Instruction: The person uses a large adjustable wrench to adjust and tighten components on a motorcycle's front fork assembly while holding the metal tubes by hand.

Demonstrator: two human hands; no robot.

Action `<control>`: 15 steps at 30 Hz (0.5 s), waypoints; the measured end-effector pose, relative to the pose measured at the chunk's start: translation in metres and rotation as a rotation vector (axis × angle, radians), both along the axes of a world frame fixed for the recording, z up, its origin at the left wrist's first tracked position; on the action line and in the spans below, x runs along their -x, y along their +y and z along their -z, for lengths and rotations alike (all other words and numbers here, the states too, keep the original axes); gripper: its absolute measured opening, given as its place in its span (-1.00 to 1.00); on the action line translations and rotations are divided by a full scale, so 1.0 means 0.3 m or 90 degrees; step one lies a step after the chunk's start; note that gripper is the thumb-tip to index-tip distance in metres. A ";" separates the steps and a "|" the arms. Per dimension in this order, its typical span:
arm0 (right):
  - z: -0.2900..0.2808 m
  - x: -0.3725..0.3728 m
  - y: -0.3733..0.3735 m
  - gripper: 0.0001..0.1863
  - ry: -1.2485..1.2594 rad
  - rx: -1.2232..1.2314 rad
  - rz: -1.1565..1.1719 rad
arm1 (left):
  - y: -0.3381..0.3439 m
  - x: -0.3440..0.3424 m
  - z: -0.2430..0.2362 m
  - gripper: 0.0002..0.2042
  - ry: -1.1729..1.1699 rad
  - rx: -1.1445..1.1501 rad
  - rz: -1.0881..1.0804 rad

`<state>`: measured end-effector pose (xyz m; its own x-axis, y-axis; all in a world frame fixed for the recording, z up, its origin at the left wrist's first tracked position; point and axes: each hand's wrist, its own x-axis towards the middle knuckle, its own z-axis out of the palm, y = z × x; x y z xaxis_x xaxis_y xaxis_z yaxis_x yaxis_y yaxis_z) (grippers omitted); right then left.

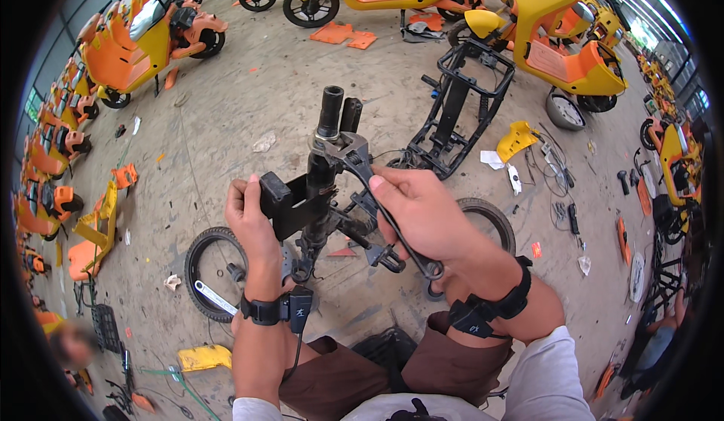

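My right hand [415, 213] grips a long black adjustable wrench [366, 176], whose jaws are around the fitting near the top of a black steering column [316, 202]. A bare tube [330, 108] rises above that fitting. My left hand [250, 213] is closed on a black bracket with a blocky end [276, 195], at the left of the column. Below, black frame parts run down between my legs. A tire [204, 247] lies at the lower left with a silver wrench [216, 299] on it. Another tire [494, 213] shows behind my right hand.
Yellow-and-orange scooters [566, 66] surround the workspace. A bare black frame [461, 100] lies ahead. Yellow panels [204, 358], loose cables [556, 172] and small parts litter the concrete floor. Two other people [652, 349] are partly visible at the lower left and right edges.
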<state>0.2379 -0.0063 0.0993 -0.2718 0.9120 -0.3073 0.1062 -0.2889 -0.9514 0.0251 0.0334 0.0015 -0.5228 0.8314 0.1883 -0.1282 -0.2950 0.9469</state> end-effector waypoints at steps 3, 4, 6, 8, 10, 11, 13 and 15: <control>0.008 0.035 -0.015 -0.64 0.038 0.015 0.017 | -0.001 0.007 0.007 -0.72 -0.024 -0.007 0.010; 0.020 0.049 -0.019 -0.67 0.050 0.005 0.025 | -0.002 0.013 0.009 -0.74 -0.026 -0.002 0.021; 0.015 0.062 -0.029 -0.67 0.045 -0.010 0.016 | -0.005 0.021 0.006 -0.77 -0.032 0.013 0.039; 0.016 0.052 -0.038 -0.65 0.027 -0.013 0.004 | -0.007 0.031 -0.001 -0.77 -0.039 0.030 0.057; 0.025 0.028 -0.035 -0.57 0.049 -0.013 -0.007 | -0.003 0.040 0.004 -0.78 -0.045 0.028 0.068; 0.028 0.017 -0.024 -0.55 0.043 -0.024 -0.011 | 0.001 0.044 0.008 -0.78 -0.048 0.028 0.073; 0.049 -0.005 -0.009 -0.50 0.033 -0.039 -0.009 | 0.005 0.050 0.020 -0.78 -0.028 0.006 0.071; 0.074 -0.019 0.004 -0.42 0.014 -0.050 -0.026 | 0.008 0.055 0.032 -0.79 -0.030 0.005 0.074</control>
